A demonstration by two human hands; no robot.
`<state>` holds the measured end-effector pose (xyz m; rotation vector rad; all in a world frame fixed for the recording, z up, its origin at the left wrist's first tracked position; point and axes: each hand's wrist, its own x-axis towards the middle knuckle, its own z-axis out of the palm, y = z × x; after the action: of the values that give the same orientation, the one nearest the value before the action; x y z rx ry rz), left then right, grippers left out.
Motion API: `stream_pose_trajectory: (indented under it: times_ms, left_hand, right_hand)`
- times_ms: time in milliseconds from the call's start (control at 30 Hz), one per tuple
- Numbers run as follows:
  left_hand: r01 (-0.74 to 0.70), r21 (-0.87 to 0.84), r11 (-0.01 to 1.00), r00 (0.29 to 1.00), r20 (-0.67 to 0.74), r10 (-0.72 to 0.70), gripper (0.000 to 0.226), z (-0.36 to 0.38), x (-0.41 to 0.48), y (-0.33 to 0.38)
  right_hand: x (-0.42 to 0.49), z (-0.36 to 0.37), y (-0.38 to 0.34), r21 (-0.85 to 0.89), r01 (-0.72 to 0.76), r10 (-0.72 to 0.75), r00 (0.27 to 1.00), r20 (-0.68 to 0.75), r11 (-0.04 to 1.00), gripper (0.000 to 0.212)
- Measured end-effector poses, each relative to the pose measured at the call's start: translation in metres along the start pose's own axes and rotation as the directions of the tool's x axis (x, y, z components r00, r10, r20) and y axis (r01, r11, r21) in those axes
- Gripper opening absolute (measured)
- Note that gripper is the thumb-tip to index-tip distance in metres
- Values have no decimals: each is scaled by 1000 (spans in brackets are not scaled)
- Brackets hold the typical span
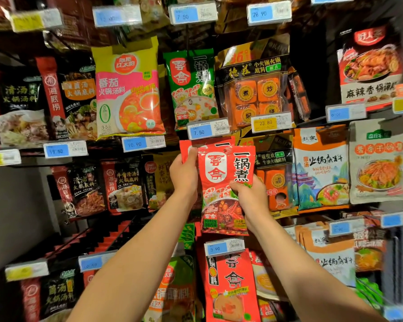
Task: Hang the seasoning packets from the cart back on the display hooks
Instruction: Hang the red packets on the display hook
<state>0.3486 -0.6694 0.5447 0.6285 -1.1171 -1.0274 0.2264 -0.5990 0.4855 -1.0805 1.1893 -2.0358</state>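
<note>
both hands are holding a red seasoning packet point(223, 182) up at the display, just under the 7.50 price tag point(208, 130). the left hand point(184, 175) is pinching its top corner, the right hand point(249, 198) is gripping its lower edge. it is looking light, floppy and slick, so a grip near the top hole is probably steadiest.

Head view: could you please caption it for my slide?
Both hands hold a red seasoning packet up to the display.

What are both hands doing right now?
Left hand: grips the upper left edge of the red packet.
Right hand: grips the same packet at its right side.
</note>
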Motion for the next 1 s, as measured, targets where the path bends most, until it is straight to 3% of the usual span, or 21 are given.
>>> stream_pose_trajectory:
  times_ms: [433, 733, 1000]
  left_hand:
    - [38, 61, 997, 998, -57, -34, 26, 3, 6, 3]
    - [59, 47, 997, 991, -124, -53, 24, -4, 8, 0]
    - [15, 67, 998, 998, -55, -12, 27, -4, 5, 2]
  right_hand:
    - [6, 2, -6, -48, -36, 38, 998, 41, 998, 22]
    - [10, 9, -6, -135, 33, -21, 996, 86, 990, 24]
    - [8, 9, 6, -52, -24, 26, 999, 26, 998, 21]
